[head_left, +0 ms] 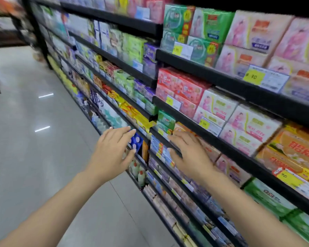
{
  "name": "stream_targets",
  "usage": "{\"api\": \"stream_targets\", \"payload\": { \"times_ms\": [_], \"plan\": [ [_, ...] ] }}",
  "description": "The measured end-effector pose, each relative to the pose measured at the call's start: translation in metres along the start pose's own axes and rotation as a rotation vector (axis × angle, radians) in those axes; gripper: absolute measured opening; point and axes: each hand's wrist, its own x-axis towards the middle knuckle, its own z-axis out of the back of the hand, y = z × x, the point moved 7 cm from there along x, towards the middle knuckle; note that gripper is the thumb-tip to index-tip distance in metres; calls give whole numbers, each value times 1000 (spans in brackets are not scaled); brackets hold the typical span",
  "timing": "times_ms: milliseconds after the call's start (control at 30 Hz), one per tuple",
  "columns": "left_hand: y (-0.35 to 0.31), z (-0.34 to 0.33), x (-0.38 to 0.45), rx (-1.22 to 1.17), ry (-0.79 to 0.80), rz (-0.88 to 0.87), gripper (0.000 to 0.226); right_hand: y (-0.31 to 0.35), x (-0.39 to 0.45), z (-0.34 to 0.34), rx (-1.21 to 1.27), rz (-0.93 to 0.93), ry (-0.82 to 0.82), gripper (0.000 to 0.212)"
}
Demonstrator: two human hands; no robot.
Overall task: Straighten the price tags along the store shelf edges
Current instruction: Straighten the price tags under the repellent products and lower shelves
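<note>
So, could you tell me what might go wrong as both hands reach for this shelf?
1. The right hand lies on the shelf edge over small tags; a sweep could skew them further.
2. The left hand reaches near a blue pack at the shelf's end; a nudge might dislodge it.

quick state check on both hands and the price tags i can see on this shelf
left hand: open, fingers straight, reaching toward the shelf
right hand: open, fingers on the black shelf edge
yellow price tag, upper right: tilted
yellow price tag, lower right: tilted
pink boxes: stacked on the shelf
</note>
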Motion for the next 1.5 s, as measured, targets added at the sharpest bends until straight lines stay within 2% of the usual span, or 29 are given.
{"api": "stream_targets", "payload": {
  "times_ms": [100, 433, 667, 1167, 1500],
  "plan": [
    [35, 16, 9, -7, -37, -27, 49, 25, 30, -5, -20, 3, -15, 37],
    [137, 37, 37, 42, 10, -16, 55, 83, 113, -39, -35, 35, -28, 36],
    [207, 29, 71, 66, -6, 38, 52, 88, 194, -72, 2, 94, -49, 36],
    [359, -28, 165, 35, -30, 172, 50, 61, 399, -184, 116, 162, 10, 36],
    [488, -41, 186, 54, -25, 199, 51, 103, 507, -269, 125, 223, 52, 37]
  ]
}}
